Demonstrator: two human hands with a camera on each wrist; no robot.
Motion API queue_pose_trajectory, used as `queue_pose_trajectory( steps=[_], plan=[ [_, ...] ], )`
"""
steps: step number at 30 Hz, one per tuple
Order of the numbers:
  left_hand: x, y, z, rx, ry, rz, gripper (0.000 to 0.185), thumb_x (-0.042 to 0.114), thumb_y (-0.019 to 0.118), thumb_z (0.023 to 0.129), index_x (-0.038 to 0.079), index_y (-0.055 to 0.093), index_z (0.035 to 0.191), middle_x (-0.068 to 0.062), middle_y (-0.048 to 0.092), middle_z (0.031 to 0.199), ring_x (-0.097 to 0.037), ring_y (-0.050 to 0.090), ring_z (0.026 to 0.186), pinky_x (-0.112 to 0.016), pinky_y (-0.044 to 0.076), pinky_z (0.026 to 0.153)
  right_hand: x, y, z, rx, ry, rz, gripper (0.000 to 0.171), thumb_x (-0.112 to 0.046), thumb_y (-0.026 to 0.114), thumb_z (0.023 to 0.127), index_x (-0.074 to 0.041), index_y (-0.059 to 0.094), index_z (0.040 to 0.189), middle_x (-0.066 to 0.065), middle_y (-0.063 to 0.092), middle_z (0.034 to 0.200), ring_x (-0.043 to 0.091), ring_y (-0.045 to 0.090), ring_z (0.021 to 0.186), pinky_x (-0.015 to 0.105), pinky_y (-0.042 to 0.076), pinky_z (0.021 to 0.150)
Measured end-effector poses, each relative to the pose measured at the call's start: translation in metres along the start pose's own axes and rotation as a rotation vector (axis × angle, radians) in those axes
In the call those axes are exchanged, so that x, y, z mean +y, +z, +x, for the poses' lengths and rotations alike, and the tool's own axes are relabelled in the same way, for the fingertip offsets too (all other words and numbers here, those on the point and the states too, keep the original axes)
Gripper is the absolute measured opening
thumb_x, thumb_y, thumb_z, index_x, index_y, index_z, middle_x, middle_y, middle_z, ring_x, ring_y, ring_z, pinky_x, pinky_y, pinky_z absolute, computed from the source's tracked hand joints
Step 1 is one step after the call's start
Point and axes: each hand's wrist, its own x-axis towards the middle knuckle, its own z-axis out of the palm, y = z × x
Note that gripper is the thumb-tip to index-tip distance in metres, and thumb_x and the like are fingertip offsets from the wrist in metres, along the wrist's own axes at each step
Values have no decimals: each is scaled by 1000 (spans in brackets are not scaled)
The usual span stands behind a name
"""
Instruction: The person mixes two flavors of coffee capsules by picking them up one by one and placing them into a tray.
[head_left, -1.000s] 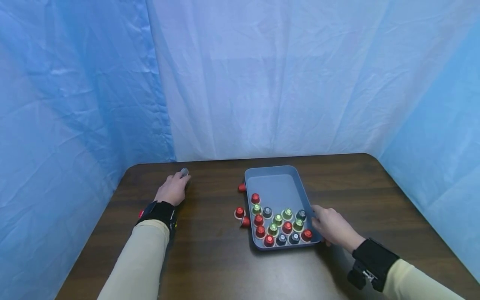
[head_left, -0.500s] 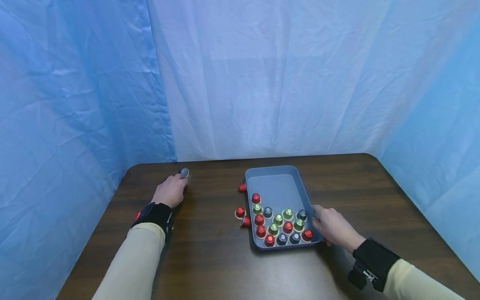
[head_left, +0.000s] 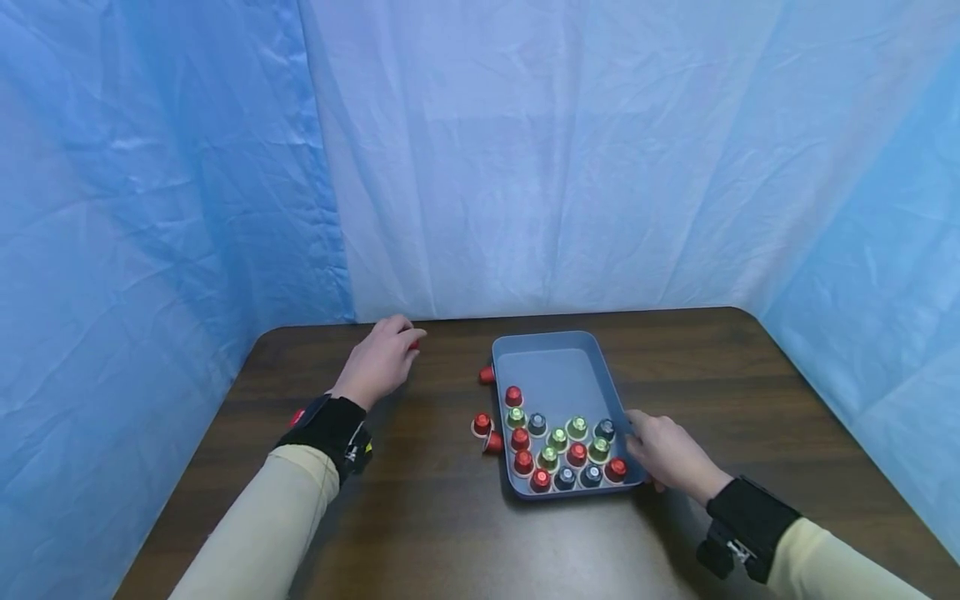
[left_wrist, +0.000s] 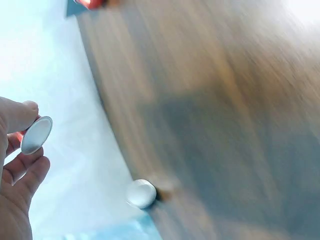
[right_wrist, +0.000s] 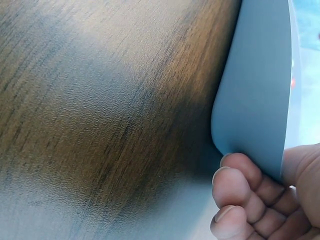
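My left hand (head_left: 378,360) is raised over the back left of the table and pinches a red coffee capsule (head_left: 414,344) between thumb and fingers. In the left wrist view the silver lid (left_wrist: 37,135) of that capsule faces the camera. Another silver-lidded capsule (left_wrist: 141,194) lies near the table's back edge; the left hand hides it in the head view. A blue-grey tray (head_left: 551,354) holds several red, green and dark blue capsules, lids down, towards its near end. My right hand (head_left: 667,450) grips the tray's right side near the front corner, thumb on the rim, fingers beneath.
Left of the tray are loose red capsules: one tipped over (head_left: 487,375) by its far side, one upright (head_left: 482,425), and one lying (head_left: 492,443) against the wall. Blue-white sheeting (head_left: 540,167) hangs behind and beside the wooden table (head_left: 420,533).
The left hand has lifted and moved right and away, now with a red capsule in its fingers. The capsule seen beside it earlier is hidden in the head view. The right hand stays put.
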Motion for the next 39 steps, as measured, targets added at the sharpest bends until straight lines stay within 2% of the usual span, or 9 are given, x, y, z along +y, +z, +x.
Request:
queue_pose_trajectory(
  steps=[3,9,12,15,19,24,28,33,39],
  plan=[
    [13,-3,6,18,31,-26,31,17,70,98,12,70,129,-7,59,117,-27,55,111,-45,55,88,0,1,0,0,-3,1,53,-10,64,99,10,44,145,8,60,81,18,56,50,32,53,49],
    [37,-10,15,79,125,-53,26,18,71,98,14,73,123,-5,62,116,-27,54,114,-43,50,98,0,1,0,-1,-9,-2,53,-10,64,100,10,44,145,7,59,79,18,56,49,32,52,49],
    [50,-12,18,107,170,-77,24,17,72,97,14,74,121,-5,63,115,-27,54,113,-42,49,96,0,1,1,-2,-8,-2,53,-10,64,100,10,44,145,7,59,79,18,56,49,32,52,49],
    [62,-13,22,116,203,-101,24,17,72,97,14,74,121,-5,63,115,-26,54,111,-41,49,94,-1,1,1,-4,-4,-2,53,-11,64,100,10,45,145,7,59,79,18,56,50,32,52,49],
    [76,-13,25,107,214,-130,26,16,74,96,14,74,122,-4,62,116,-24,54,110,-39,50,93,-2,1,1,-9,2,-2,53,-11,64,100,10,45,145,7,59,79,18,57,50,32,52,49],
    [90,-7,29,104,228,-165,26,13,74,95,14,73,121,-2,61,115,-21,53,107,-35,52,91,-3,2,1,1,-10,-9,52,-10,63,100,10,45,144,6,59,77,17,56,49,32,51,48],
    [98,1,32,114,268,-183,24,13,74,95,14,73,119,-2,61,115,-20,54,106,-34,52,90,-2,3,1,16,-29,-16,50,-8,61,100,11,46,143,5,57,72,16,56,47,32,50,45],
    [108,12,37,130,325,-156,20,17,75,95,14,74,115,-2,64,114,-22,55,106,-37,48,93,-2,5,0,20,-31,-6,50,-8,60,100,11,46,144,5,57,72,16,56,47,33,50,45],
    [120,21,39,66,320,-184,21,17,75,95,15,75,116,0,64,115,-18,55,103,-33,48,89,-3,5,1,19,-27,-3,50,-9,61,100,10,46,144,6,59,76,17,56,48,32,51,46]
  ],
)
